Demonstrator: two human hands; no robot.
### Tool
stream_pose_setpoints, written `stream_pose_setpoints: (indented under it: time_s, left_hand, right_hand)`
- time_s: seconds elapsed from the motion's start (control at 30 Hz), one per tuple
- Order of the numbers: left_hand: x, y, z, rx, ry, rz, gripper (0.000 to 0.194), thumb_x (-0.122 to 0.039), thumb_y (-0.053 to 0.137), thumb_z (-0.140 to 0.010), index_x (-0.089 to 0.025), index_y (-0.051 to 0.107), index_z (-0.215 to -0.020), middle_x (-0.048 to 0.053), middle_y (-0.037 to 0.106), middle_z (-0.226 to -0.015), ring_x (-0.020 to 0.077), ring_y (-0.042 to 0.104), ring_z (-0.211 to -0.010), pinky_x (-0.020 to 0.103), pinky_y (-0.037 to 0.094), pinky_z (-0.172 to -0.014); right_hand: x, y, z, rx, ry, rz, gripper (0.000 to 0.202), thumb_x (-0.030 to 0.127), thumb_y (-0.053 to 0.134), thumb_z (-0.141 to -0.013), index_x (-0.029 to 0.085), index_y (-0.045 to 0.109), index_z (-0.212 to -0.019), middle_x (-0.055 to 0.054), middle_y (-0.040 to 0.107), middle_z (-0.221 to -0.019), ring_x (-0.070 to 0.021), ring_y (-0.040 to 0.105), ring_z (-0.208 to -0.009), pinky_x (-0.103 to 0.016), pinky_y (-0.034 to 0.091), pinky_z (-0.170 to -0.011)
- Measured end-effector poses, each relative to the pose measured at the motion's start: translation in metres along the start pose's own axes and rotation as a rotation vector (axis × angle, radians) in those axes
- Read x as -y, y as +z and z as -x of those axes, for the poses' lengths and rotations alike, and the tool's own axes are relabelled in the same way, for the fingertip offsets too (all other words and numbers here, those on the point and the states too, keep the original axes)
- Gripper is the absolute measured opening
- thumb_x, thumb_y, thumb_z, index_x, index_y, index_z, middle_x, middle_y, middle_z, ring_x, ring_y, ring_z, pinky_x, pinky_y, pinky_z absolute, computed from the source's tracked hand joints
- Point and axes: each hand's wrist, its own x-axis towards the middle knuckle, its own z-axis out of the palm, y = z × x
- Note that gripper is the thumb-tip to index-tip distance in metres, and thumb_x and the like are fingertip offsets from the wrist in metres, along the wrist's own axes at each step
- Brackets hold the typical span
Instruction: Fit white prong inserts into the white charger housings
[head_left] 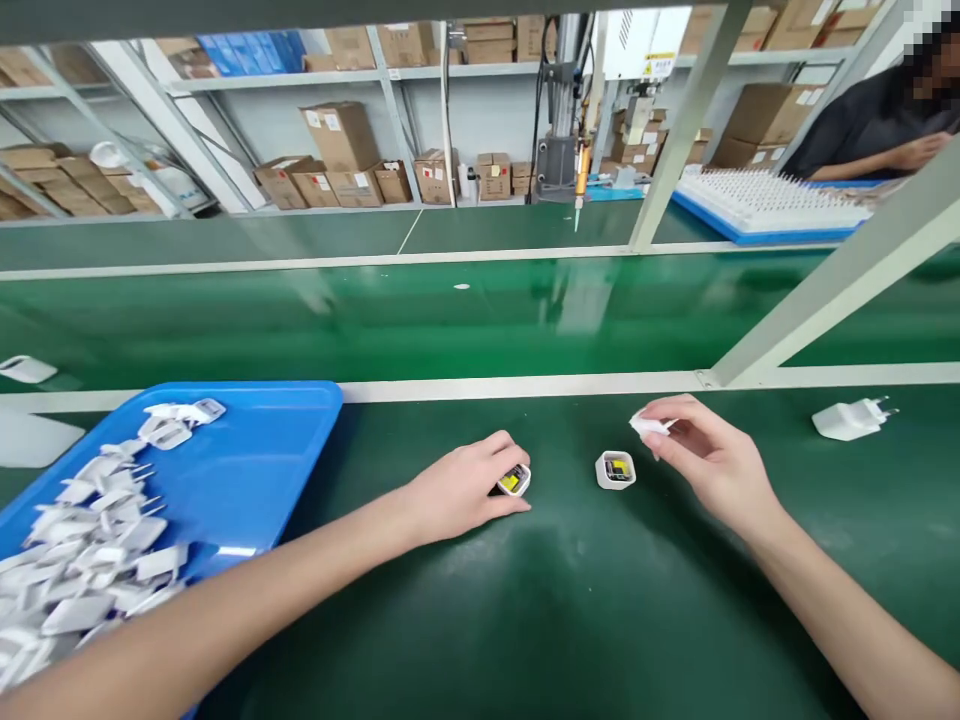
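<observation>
My left hand [472, 485] is closed around a small white charger housing [514, 481], its open top showing yellow and dark parts inside. A second such housing [615, 470] stands upright on the green table between my hands, touched by neither. Above and to the right of it, my right hand [701, 450] pinches a small white plastic piece [651, 424] between thumb and fingers. Farther right lies a white plug [851, 418] with two metal pins pointing right.
At the left, a blue tray [247, 430] holds a pile of white plug pieces. Behind the table's pale edge runs a green conveyor [420, 330]. A slanted metal post [840, 270] rises at the right. Beyond are boxes on shelves and another person.
</observation>
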Motion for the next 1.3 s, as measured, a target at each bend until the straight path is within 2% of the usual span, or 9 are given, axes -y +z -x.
stream_pose_setpoints:
  time_s: [0.1, 0.2, 0.33, 0.5, 0.73, 0.9, 1.0, 1.13, 1.3]
  left_hand:
    - [-0.022, 0.014, -0.021, -0.066, -0.195, -0.026, 0.064, -0.072, 0.058, -0.085, -0.02, 0.054, -0.122, 0.007, 0.065, -0.11, 0.026, 0.067, -0.089, 0.035, 0.05, -0.073]
    - [-0.039, 0.015, -0.028, -0.011, -0.192, 0.001, 0.085, -0.079, 0.065, -0.073, -0.022, 0.047, -0.133, 0.007, 0.066, -0.11, 0.0306, 0.066, -0.094, 0.038, 0.05, -0.073]
    - [-0.036, 0.014, -0.022, 0.038, -0.087, 0.0, 0.041, -0.052, 0.061, -0.09, -0.026, 0.056, -0.122, 0.002, 0.066, -0.108, 0.0249, 0.065, -0.097, 0.037, 0.049, -0.08]
    - [-0.042, 0.028, -0.03, -0.101, -0.046, 0.068, 0.076, -0.071, 0.07, -0.075, -0.023, 0.052, -0.131, 0.005, 0.062, -0.11, 0.0251, 0.061, -0.099, 0.038, 0.051, -0.083]
    - [-0.046, 0.045, -0.033, -0.228, 0.071, 0.113, 0.014, -0.034, 0.062, -0.089, -0.02, 0.063, -0.094, 0.001, 0.063, -0.084, 0.0179, 0.06, -0.08, 0.031, 0.048, -0.071]
    - [-0.024, 0.053, -0.012, -0.435, 0.239, 0.038, 0.011, -0.02, 0.046, -0.099, -0.02, 0.057, -0.101, 0.001, 0.068, -0.095, 0.0154, 0.061, -0.083, 0.03, 0.048, -0.075]
    - [-0.027, 0.054, -0.009, -0.425, 0.198, -0.009, 0.012, -0.027, 0.05, -0.097, -0.019, 0.054, -0.105, 0.005, 0.065, -0.105, 0.0192, 0.06, -0.089, 0.034, 0.048, -0.078]
    - [-0.042, 0.056, -0.021, -0.344, 0.011, 0.081, 0.058, -0.056, 0.069, -0.083, -0.018, 0.05, -0.122, 0.008, 0.059, -0.112, 0.0232, 0.057, -0.09, 0.038, 0.048, -0.076]
    - [-0.039, 0.059, -0.035, -0.286, 0.095, 0.113, 0.025, -0.042, 0.051, -0.101, -0.022, 0.058, -0.115, 0.004, 0.059, -0.109, 0.0201, 0.052, -0.093, 0.036, 0.04, -0.079]
  right_hand:
    - [-0.004, -0.001, -0.002, 0.005, -0.031, -0.027, 0.012, 0.03, 0.072, -0.091, 0.028, 0.07, -0.103, -0.003, 0.066, -0.105, -0.0174, 0.064, -0.09, -0.03, 0.057, -0.078]
    - [0.001, -0.002, 0.001, 0.026, -0.066, 0.007, 0.019, 0.026, 0.071, -0.092, 0.03, 0.068, -0.111, -0.003, 0.066, -0.11, -0.0177, 0.064, -0.093, -0.031, 0.057, -0.08]
    - [0.023, 0.004, 0.012, 0.127, -0.203, 0.166, 0.03, 0.016, 0.068, -0.093, 0.028, 0.065, -0.12, -0.004, 0.067, -0.115, -0.0196, 0.064, -0.1, -0.035, 0.056, -0.085]
    - [0.042, 0.016, 0.024, 0.244, -0.467, 0.161, 0.041, 0.0, 0.061, -0.092, 0.025, 0.063, -0.125, -0.005, 0.07, -0.112, -0.0208, 0.063, -0.105, -0.04, 0.055, -0.092]
    - [0.033, 0.01, 0.023, 0.11, -0.258, 0.205, 0.03, 0.008, 0.066, -0.092, 0.025, 0.065, -0.117, -0.007, 0.064, -0.111, -0.0202, 0.065, -0.099, -0.035, 0.058, -0.081]
    - [0.031, 0.022, 0.025, 0.15, -0.283, 0.255, 0.021, 0.012, 0.065, -0.094, 0.023, 0.067, -0.112, -0.007, 0.059, -0.106, -0.0189, 0.063, -0.095, -0.034, 0.055, -0.081]
    - [0.032, 0.029, 0.029, 0.202, -0.258, 0.264, 0.02, 0.012, 0.064, -0.095, 0.021, 0.064, -0.112, -0.007, 0.062, -0.106, -0.0184, 0.063, -0.098, -0.032, 0.054, -0.082]
    - [0.033, 0.032, 0.032, 0.213, -0.232, 0.257, 0.02, 0.011, 0.063, -0.095, 0.021, 0.062, -0.112, -0.006, 0.064, -0.103, -0.018, 0.063, -0.095, -0.031, 0.054, -0.08]
    - [0.032, 0.029, 0.03, 0.191, -0.294, 0.313, 0.023, 0.009, 0.063, -0.094, 0.022, 0.062, -0.113, -0.007, 0.063, -0.103, -0.0187, 0.062, -0.091, -0.033, 0.053, -0.078]
